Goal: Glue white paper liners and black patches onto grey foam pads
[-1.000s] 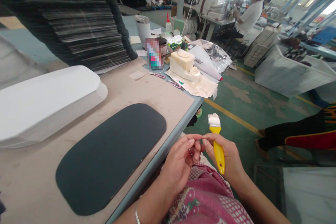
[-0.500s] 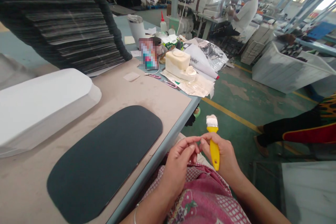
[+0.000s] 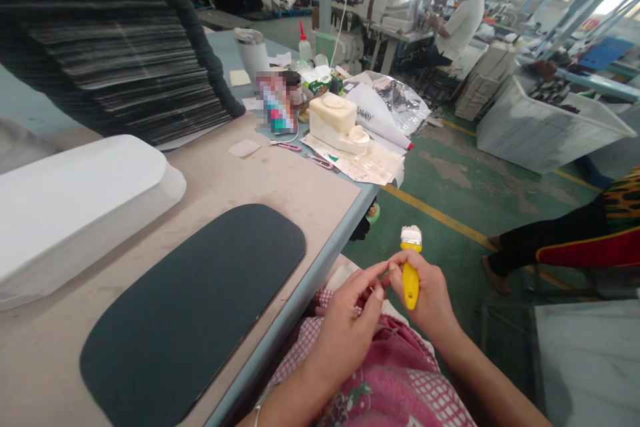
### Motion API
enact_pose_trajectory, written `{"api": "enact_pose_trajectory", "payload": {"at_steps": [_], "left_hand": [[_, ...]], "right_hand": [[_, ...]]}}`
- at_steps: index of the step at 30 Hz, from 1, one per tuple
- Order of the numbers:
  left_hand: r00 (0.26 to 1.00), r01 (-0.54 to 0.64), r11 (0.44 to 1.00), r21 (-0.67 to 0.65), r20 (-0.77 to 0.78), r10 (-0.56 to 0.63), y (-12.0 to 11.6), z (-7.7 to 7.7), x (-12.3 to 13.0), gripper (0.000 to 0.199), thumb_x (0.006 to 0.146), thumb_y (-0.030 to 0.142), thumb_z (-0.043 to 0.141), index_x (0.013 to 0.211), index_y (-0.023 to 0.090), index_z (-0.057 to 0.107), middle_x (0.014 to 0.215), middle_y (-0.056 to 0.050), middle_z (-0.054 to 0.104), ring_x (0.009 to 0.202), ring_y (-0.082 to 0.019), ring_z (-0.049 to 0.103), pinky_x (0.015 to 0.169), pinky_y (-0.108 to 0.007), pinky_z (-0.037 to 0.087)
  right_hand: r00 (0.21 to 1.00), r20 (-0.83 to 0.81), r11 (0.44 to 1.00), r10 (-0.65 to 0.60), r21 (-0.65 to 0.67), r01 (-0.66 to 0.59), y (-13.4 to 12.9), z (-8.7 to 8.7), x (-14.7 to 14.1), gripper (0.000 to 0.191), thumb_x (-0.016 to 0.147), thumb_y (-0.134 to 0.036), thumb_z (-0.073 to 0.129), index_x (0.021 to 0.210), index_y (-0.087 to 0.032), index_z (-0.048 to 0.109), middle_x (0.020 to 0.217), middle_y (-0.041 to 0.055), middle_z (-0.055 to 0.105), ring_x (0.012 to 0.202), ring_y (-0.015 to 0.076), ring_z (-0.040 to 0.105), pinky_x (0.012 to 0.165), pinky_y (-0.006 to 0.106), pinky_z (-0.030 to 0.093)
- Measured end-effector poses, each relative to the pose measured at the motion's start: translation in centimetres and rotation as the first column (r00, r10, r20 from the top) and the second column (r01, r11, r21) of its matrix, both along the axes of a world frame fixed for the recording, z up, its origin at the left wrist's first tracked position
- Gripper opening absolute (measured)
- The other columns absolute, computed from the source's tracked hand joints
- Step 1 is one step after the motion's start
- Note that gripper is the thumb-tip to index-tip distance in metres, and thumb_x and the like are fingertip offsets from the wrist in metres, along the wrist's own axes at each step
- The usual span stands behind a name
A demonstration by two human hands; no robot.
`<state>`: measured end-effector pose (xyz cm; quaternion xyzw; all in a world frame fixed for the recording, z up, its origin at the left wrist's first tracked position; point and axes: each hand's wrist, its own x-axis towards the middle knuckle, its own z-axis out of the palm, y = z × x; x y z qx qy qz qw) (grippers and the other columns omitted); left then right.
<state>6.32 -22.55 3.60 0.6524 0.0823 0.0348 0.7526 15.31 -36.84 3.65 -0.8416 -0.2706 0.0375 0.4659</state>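
At the far left, a tall stack of dark striped sheets (image 3: 110,40) leans above the beige table top (image 3: 280,193), where a white moulded pad (image 3: 75,213) lies just beyond a dark grey rounded panel (image 3: 190,320); the two lie close together but apart. Past them stand a cream block (image 3: 333,113) and pink-handled snips (image 3: 289,147) on scattered paper. Off the table's near edge, above a pink patterned cloth (image 3: 380,373) on the lap, the hands are together: the left hand's (image 3: 345,327) fingertips reach across to meet the right hand's (image 3: 425,300) fingers, and whether they pinch anything small between them is hidden. The right hand is clamped around a yellow-handled paste brush (image 3: 410,283), held clear of the table. What has just changed is the brush's tilt: it has rocked toward the head camera, so its handle looks shorter than a moment ago. Its long axis now stands nearly upright in view, white bristles (image 3: 411,235) pointing up and away, the handle's end down toward the lap. Further right, a white crate (image 3: 545,127) stands on the green floor, and a co-worker in a white shirt (image 3: 463,23) sits at a far bench.
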Motion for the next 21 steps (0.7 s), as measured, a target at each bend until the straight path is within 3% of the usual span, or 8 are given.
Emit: {"api": "enact_pose_trajectory", "payload": {"at_steps": [2,5,7,10,12,14,17,21], "left_hand": [[0.995,-0.028,0.96,-0.277,-0.098,0.001,0.1,0.1,0.1,0.034,0.095,0.031,0.058,0.124,0.016,0.068,0.088,-0.003,0.063,0.068,-0.012,0.053,0.066,-0.026,0.043],[0.985,-0.1,0.82,-0.563,-0.17,0.004,0.6,0.4,0.2,0.033,0.088,0.033,0.066,0.114,0.012,0.069,0.081,-0.002,0.061,0.059,-0.008,0.049,0.059,-0.022,0.037],[0.98,-0.143,0.747,-0.65,-0.199,0.015,1.1,0.5,0.1,0.03,0.084,0.032,0.071,0.106,0.011,0.069,0.079,-0.002,0.061,0.058,-0.007,0.048,0.058,-0.021,0.036],[0.975,-0.185,0.695,-0.695,-0.219,0.041,1.7,0.4,-0.2,0.022,0.081,0.032,0.073,0.088,0.012,0.066,0.073,-0.001,0.06,0.056,-0.007,0.047,0.055,-0.021,0.035],[0.972,-0.204,0.694,-0.69,-0.229,0.058,2.0,0.2,-0.6,0.023,0.082,0.034,0.071,0.081,0.014,0.061,0.068,0.0,0.058,0.053,-0.007,0.046,0.051,-0.02,0.031],[0.971,-0.206,0.712,-0.671,-0.229,0.064,2.4,0.2,-1.3,0.025,0.085,0.038,0.068,0.079,0.016,0.058,0.066,0.0,0.057,0.049,-0.007,0.043,0.046,-0.021,0.025],[0.981,-0.178,0.758,-0.627,-0.169,0.09,3.4,0.1,-2.7,0.031,0.088,0.041,0.061,0.071,0.017,0.053,0.06,0.001,0.052,0.047,-0.007,0.038,0.044,-0.022,0.021],[0.964,-0.267,0.825,-0.498,-0.139,0.228,6.1,0.0,-6.4,0.043,0.091,0.047,0.061,0.063,0.02,0.042,0.052,0.007,0.037,0.044,-0.006,0.03,0.045,-0.022,0.022]], "right_hand": [[0.999,-0.016,0.999,-0.047,-0.009,0.047,-0.7,-0.2,0.4,0.013,0.097,-0.031,0.056,0.089,-0.021,0.057,0.065,-0.0037,0.07,0.051,0.0104,0.059,0.054,0.019,0.045],[0.986,-0.04,0.986,-0.16,-0.044,0.159,-1.9,-0.6,1.0,0.018,0.1,-0.037,0.053,0.09,-0.022,0.057,0.064,-0.0022,0.071,0.057,0.0133,0.063,0.063,0.022,0.049],[0.971,-0.051,0.971,-0.232,-0.062,0.229,-2.8,-1.0,1.4,0.023,0.1,-0.041,0.054,0.088,-0.022,0.058,0.061,-0.002,0.069,0.058,0.0147,0.064,0.065,0.024,0.05],[0.96,-0.017,0.957,-0.281,-0.086,0.278,-4.0,-1.8,1.9,0.035,0.099,-0.048,0.054,0.077,-0.022,0.059,0.06,-0.0005,0.067,0.054,0.0139,0.06,0.064,0.024,0.049],[0.958,0.043,0.952,-0.282,-0.111,0.285,-4.7,-2.5,2.5,0.039,0.098,-0.052,0.056,0.074,-0.021,0.062,0.065,0.0015,0.071,0.056,0.0141,0.062,0.064,0.024,0.05],[0.952,0.125,0.945,-0.278,-0.141,0.295,-4.9,-3.3,3.2,0.035,0.096,-0.054,0.058,0.091,-0.02,0.068,0.077,0.0033,0.076,0.064,0.0165,0.068,0.066,0.025,0.052],[0.952,0.201,0.946,-0.232,-0.181,0.269,-4.0,-4.0,4.5,0.042,0.094,-0.054,0.061,0.117,-0.02,0.065,0.096,0.0058,0.08,0.078,0.0202,0.075,0.07,0.027,0.056],[0.971,0.15,0.971,-0.186,-0.123,0.205,-0.2,-3.1,5.2,0.039,0.096,-0.057,0.056,0.105,-0.021,0.067,0.093,0.0072,0.079,0.08,0.0216,0.075,0.075,0.03,0.058]]}}
